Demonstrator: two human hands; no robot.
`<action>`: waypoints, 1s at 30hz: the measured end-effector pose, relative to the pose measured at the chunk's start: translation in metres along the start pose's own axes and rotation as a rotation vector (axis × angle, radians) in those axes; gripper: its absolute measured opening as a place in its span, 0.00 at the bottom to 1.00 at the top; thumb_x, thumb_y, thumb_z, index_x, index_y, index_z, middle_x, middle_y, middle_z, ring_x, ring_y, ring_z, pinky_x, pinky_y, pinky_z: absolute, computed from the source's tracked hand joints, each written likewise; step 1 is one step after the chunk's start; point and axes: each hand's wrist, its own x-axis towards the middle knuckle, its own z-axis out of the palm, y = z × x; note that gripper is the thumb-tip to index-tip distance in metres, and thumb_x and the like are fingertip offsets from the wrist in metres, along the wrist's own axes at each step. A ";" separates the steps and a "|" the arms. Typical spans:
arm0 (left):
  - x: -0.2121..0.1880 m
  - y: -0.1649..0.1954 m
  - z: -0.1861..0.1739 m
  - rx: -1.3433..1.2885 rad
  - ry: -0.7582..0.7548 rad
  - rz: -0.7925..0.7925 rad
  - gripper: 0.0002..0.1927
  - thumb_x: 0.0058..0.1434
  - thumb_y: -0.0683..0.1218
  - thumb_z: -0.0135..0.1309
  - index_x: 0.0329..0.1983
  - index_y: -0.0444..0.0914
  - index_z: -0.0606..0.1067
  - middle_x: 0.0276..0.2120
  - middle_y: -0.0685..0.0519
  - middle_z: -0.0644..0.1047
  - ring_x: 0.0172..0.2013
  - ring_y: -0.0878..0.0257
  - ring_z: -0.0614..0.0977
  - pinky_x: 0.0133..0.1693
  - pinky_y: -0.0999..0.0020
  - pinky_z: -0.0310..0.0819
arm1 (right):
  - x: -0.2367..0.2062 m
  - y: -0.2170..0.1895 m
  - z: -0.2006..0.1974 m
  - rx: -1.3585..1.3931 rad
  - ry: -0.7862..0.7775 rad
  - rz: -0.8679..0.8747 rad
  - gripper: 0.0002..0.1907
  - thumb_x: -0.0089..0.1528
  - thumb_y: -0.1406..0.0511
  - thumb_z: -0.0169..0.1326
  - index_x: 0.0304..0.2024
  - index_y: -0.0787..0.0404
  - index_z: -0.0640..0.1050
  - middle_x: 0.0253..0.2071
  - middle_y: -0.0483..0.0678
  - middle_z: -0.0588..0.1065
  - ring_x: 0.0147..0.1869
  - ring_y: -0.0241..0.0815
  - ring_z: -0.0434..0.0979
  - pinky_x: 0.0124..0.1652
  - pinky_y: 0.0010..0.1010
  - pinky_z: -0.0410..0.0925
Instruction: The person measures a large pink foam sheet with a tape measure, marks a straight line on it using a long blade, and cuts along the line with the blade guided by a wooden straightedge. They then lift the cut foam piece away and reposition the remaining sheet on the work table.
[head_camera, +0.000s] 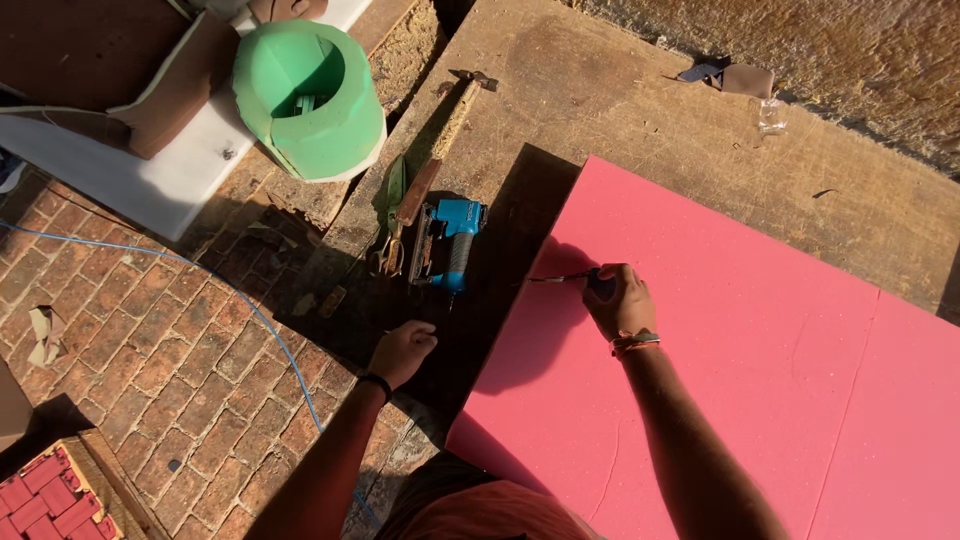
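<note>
A large pink foam sheet lies on a worn wooden board. My right hand rests on the sheet near its left edge, closed around a blue-handled knife whose thin blade points left. My left hand hangs in shadow off the sheet, over the board's near edge, fingers curled with nothing visible in them. A blue staple gun lies just beyond it, with scissors to its left.
A hammer lies on the board. A green foam cylinder stands on a white slab at the upper left. A blue cord crosses the brick floor. A red tufted cushion sits at the bottom left.
</note>
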 end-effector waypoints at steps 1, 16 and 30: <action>-0.005 -0.004 -0.006 -0.010 0.014 -0.003 0.21 0.61 0.52 0.57 0.56 0.42 0.78 0.52 0.49 0.83 0.53 0.57 0.85 0.54 0.62 0.78 | 0.013 -0.020 0.015 0.033 -0.065 -0.117 0.18 0.57 0.59 0.65 0.46 0.57 0.76 0.48 0.51 0.79 0.52 0.56 0.77 0.51 0.43 0.72; -0.044 -0.026 0.016 -0.109 -0.134 0.103 0.21 0.62 0.49 0.61 0.57 0.39 0.76 0.44 0.51 0.83 0.46 0.60 0.84 0.48 0.61 0.80 | -0.047 -0.022 0.056 0.086 -0.087 -0.196 0.15 0.59 0.61 0.61 0.49 0.56 0.81 0.68 0.51 0.70 0.69 0.57 0.70 0.65 0.45 0.65; -0.082 0.094 0.152 0.142 0.059 0.259 0.47 0.51 0.59 0.67 0.67 0.36 0.57 0.56 0.40 0.71 0.53 0.46 0.77 0.50 0.51 0.76 | -0.370 0.217 -0.166 -0.211 0.333 0.717 0.37 0.57 0.51 0.66 0.64 0.60 0.72 0.71 0.58 0.64 0.74 0.58 0.61 0.67 0.46 0.59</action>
